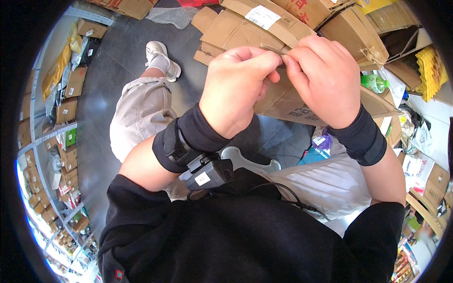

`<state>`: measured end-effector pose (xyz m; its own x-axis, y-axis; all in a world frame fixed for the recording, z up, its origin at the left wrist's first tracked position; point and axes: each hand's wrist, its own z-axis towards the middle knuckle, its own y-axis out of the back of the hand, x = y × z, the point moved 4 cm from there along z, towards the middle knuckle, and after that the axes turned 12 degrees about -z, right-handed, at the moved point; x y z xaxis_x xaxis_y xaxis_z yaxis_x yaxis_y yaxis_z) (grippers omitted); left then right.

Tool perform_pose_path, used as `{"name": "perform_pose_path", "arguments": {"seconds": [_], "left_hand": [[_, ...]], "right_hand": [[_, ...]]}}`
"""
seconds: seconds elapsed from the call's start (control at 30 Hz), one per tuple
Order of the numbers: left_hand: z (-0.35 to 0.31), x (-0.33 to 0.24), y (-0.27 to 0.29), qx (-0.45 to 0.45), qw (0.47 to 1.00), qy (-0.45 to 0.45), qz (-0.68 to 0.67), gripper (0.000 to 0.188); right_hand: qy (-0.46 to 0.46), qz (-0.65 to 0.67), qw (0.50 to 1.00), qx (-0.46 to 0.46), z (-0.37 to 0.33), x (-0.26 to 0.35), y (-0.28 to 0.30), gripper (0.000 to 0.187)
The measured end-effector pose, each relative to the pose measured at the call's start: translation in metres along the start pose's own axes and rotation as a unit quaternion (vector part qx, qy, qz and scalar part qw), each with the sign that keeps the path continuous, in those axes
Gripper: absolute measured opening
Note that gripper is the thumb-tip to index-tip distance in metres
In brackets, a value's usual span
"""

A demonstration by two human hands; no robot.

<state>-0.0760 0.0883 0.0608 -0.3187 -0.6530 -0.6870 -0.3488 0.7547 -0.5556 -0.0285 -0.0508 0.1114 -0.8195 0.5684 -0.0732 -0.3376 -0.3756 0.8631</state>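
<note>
My left hand and my right hand meet over a large cardboard box, their fingertips almost touching. Both are closed in a pinch at the thin brown edge of a piece of cardboard between them. The fingers hide most of that edge, so whether it belongs to the box below cannot be made out. Flattened cardboard flaps spread beyond my hands, one bearing a white label. Each wrist wears a black band, and a small black device hangs beside my left forearm.
Shelves of parcels line the left side. More open cartons are piled at the far right, near a green plastic bottle and yellow foam. Bubble wrap lies on the dark floor. A purple packet is by my legs.
</note>
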Motion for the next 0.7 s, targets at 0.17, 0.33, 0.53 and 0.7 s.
{"name": "perform_pose_path", "arguments": {"seconds": [0.17, 0.33, 0.53, 0.7], "left_hand": [[0.0048, 0.0044, 0.0053, 0.008, 1.0, 0.001, -0.021, 0.012], [0.0052, 0.0061, 0.0068, 0.004, 1.0, 0.004, -0.022, 0.013], [0.0031, 0.0059, 0.0064, 0.003, 1.0, -0.019, 0.012, 0.016], [0.0013, 0.0, 0.0076, 0.007, 0.996, -0.059, 0.06, 0.021]], "right_hand": [[-0.004, -0.002, 1.0, 0.001, 0.0006, -0.0004, 0.0002, 0.01], [-0.009, -0.004, 1.0, 0.001, -0.0003, -0.0032, -0.0053, 0.01], [-0.014, -0.016, 1.0, -0.012, 0.0006, -0.0031, -0.0075, 0.015], [-0.018, -0.022, 1.0, -0.009, 0.0016, -0.003, -0.006, 0.015]]}}
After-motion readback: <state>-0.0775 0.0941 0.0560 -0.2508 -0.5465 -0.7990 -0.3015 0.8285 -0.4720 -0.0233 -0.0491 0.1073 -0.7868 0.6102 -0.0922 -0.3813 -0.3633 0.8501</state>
